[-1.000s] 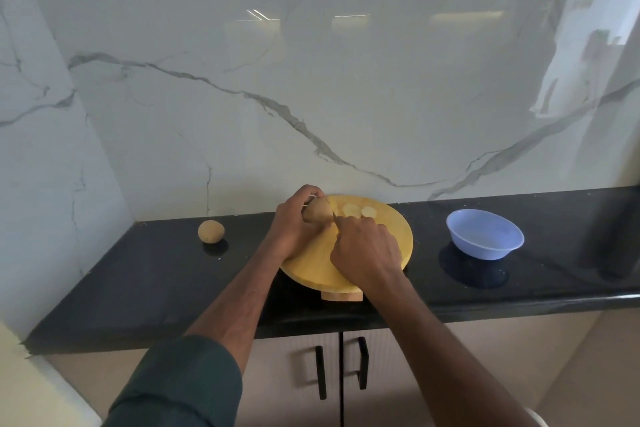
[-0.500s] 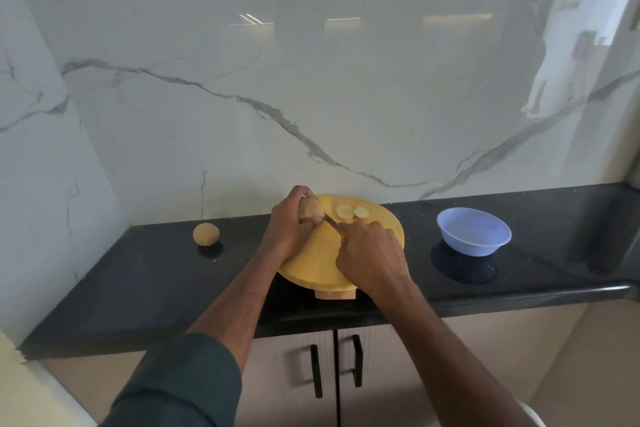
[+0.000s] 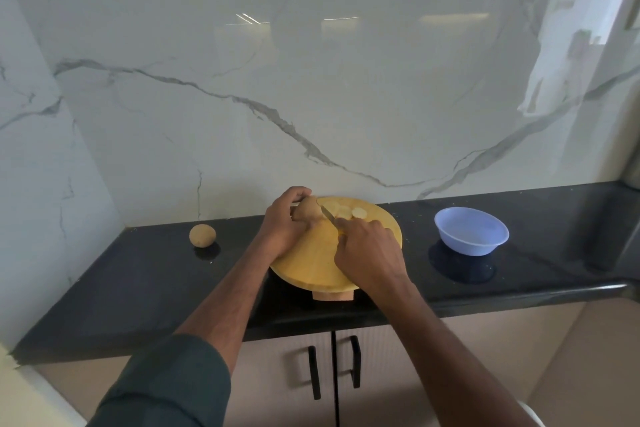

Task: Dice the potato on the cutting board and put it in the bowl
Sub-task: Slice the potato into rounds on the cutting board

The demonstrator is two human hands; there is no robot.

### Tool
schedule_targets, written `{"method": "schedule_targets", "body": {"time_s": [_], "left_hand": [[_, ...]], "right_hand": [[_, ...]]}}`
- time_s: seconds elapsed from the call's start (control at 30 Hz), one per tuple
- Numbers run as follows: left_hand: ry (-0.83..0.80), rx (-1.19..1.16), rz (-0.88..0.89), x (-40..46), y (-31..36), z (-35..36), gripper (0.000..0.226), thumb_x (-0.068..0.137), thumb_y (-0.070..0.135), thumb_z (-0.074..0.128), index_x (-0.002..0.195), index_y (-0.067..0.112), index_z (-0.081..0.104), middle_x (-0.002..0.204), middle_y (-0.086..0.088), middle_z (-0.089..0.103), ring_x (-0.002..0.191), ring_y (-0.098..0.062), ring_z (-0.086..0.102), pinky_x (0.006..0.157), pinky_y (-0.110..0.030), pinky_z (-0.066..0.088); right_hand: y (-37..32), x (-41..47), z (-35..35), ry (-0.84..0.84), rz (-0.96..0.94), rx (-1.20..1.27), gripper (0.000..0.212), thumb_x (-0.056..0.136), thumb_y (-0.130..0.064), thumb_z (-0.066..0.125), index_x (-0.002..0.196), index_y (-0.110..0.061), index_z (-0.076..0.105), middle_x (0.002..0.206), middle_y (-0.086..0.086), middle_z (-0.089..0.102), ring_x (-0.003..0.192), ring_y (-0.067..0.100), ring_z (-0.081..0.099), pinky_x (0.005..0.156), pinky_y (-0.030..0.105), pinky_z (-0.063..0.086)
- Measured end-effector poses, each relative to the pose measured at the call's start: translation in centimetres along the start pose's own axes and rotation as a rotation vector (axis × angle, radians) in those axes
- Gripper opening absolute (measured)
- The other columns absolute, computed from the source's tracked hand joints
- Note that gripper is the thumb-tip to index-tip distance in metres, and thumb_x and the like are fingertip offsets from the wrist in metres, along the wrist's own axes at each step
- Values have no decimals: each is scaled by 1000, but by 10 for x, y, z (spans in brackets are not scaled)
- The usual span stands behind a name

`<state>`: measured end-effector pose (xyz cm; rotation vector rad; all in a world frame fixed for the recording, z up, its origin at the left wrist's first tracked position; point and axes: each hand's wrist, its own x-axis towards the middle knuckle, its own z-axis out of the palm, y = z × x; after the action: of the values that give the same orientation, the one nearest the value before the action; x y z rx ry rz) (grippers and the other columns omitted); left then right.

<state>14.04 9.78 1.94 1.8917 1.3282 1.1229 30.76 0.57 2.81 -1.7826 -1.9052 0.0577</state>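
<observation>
Glossy black counter (image 3: pixel 138 274); round wooden board (image 3: pixel 311 263), pale slices (image 3: pixel 346 211).

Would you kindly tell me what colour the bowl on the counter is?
The bowl is pale lavender-blue; the head view, the only one, shows it.

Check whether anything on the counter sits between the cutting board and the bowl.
Nothing visible does. Only bare black counter lies between the cutting board and the blue bowl to its right. The spare potato sits on the board's other side.

Black counter (image 3: pixel 138 288): board (image 3: pixel 311 263), potato (image 3: pixel 202 235), bowl (image 3: pixel 471 231).
</observation>
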Motion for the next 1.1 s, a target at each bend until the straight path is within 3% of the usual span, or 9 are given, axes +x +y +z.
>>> {"method": "schedule_targets", "body": {"time_s": [0.23, 0.3, 0.53, 0.77, 1.0, 1.1], "left_hand": [[25, 24, 2, 0, 0, 0, 56, 84, 11, 78, 134, 25, 59, 129, 8, 58, 114, -13, 57, 80, -14, 45], [35, 55, 10, 1, 2, 1, 55, 84, 10, 77, 135, 21, 58, 132, 5, 58, 114, -12, 54, 86, -18, 43], [117, 114, 1, 0, 3, 3, 54, 90, 14, 73, 139, 17, 53, 139, -1, 55, 122, -17, 52, 98, -27, 42], [-31, 93, -19, -1, 4, 3, 58, 90, 32, 75, 141, 23, 49, 142, 1, 53, 124, -15, 52, 98, -28, 43], [18, 121, -23, -1, 3, 3, 63, 83, 30, 82, 139, 21, 54, 136, 2, 56, 117, -14, 53, 96, -28, 45], [26, 137, -14, -1, 4, 4, 63, 85, 26, 80, 142, 18, 54, 137, -1, 55, 118, -14, 52, 98, -26, 43]], "right_hand": [[-6, 6, 1, -41, -10, -45, 43, 97, -20, 45, 136, -28, 61, 102, 1, 64, 82, 23, 59, 62, 33, 45], [-3, 4, 2, -55, -17, -64, 43, 96, -20, 45, 136, -28, 61, 103, 1, 64, 82, 23, 59, 63, 34, 45], [4, 2, 3, -27, 5, -12, 45, 92, -18, 47, 133, -28, 64, 99, 0, 68, 78, 23, 61, 68, 37, 57], [5, 6, 2, 6, 55, 11, 42, 93, -18, 47, 130, -23, 66, 96, 1, 67, 79, 22, 62, 70, 37, 58], [6, 10, 3, 27, 76, -11, 40, 93, -17, 47, 128, -21, 64, 99, 1, 65, 81, 22, 60, 58, 30, 40], [6, 9, 3, 34, 81, 7, 41, 94, -17, 46, 131, -22, 63, 101, 2, 66, 82, 23, 60, 60, 30, 41]]}}
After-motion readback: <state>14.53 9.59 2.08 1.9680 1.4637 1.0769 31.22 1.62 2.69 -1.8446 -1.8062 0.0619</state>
